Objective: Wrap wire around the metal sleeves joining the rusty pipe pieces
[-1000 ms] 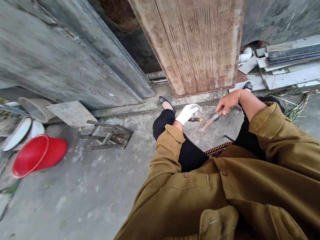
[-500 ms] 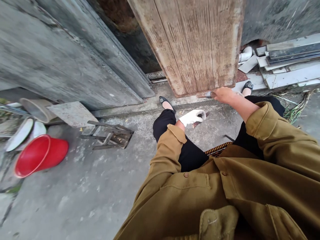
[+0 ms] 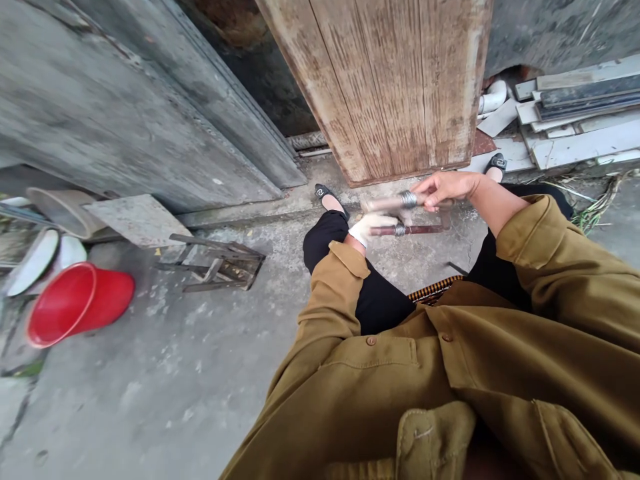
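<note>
Pale stick (image 3: 383, 204) w/ wire wrap (image 3: 409, 199) has shifted left since 0.5 s ago, now just above gloved L hand (image 3: 379, 225), a bit R of frame ctr. Bare R hand (image 3: 443, 189) grips its right end. Dark stick (image 3: 425, 230), also wire-wrapped, now shows approx level, touching L hand; blurred, can't tell if closed on it. Wooden panel (image 3: 395, 93) top ctr, red bucket (image 3: 107, 293) far left.

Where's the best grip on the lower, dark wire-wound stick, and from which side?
I'd probably take the lower stick by its bare stretch right of the wire coil, coming from the right: it runs crosswise, the coil makes a bulge, and the gloved left hand overlaps the left part.
</note>
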The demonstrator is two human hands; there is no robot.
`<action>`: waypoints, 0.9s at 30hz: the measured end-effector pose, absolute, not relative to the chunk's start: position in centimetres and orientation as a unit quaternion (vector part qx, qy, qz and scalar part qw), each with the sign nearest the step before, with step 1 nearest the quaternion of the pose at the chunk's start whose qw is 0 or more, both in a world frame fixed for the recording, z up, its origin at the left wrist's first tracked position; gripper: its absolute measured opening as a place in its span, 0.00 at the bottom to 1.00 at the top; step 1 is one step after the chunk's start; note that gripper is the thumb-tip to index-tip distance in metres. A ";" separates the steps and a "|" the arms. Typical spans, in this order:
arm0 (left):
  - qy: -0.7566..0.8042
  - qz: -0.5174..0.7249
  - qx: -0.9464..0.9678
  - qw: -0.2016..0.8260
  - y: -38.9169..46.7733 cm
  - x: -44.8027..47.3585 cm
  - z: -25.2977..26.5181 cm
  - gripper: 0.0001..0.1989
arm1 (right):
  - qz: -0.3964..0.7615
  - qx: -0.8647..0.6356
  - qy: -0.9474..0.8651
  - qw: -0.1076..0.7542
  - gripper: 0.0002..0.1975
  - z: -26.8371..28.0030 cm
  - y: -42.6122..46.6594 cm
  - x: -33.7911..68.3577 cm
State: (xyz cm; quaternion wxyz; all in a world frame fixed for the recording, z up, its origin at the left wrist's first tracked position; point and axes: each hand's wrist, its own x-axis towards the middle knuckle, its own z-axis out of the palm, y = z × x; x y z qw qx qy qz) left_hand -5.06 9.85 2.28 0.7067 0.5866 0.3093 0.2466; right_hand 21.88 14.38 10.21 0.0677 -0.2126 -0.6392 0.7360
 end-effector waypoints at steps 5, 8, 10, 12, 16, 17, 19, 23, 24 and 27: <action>0.354 0.419 0.464 0.695 9.6 -4.8 1.6 0.25 | 0.786 -0.145 -0.547 0.251 0.30 8.7 13.7 19.5; 0.338 0.430 0.444 0.710 9.1 -4.6 1.6 0.31 | 0.791 -0.142 -0.522 0.287 0.29 8.7 13.4 18.6; 0.338 0.425 0.438 0.716 8.8 -4.4 1.7 0.31 | 0.794 -0.152 -0.510 0.294 0.29 8.9 13.4 18.4; 0.353 0.435 0.430 0.708 8.8 -4.2 1.8 0.29 | 0.798 -0.163 -0.499 0.298 0.29 9.2 13.4 18.4; 0.384 0.472 0.411 0.679 9.1 -4.1 2.2 0.24 | 0.795 -0.231 -0.462 0.319 0.23 9.4 13.8 18.7; 0.386 0.478 0.410 0.674 9.2 -4.2 2.4 0.24 | 0.792 -0.263 -0.446 0.322 0.20 9.3 13.9 18.7; 0.386 0.484 0.415 0.666 9.4 -4.5 2.7 0.24 | 0.789 -0.334 -0.407 0.318 0.14 9.1 14.2 18.8; 0.386 0.497 0.429 0.647 9.5 -4.8 3.0 0.22 | 0.792 -0.426 -0.344 0.272 0.05 8.2 14.3 18.6; 0.390 0.505 0.428 0.640 9.6 -4.8 3.0 0.22 | 0.794 -0.435 -0.337 0.259 0.05 8.0 14.3 18.5; 0.415 0.541 0.410 0.606 10.2 -5.0 2.5 0.22 | 0.796 -0.441 -0.338 0.241 0.04 7.7 14.1 18.4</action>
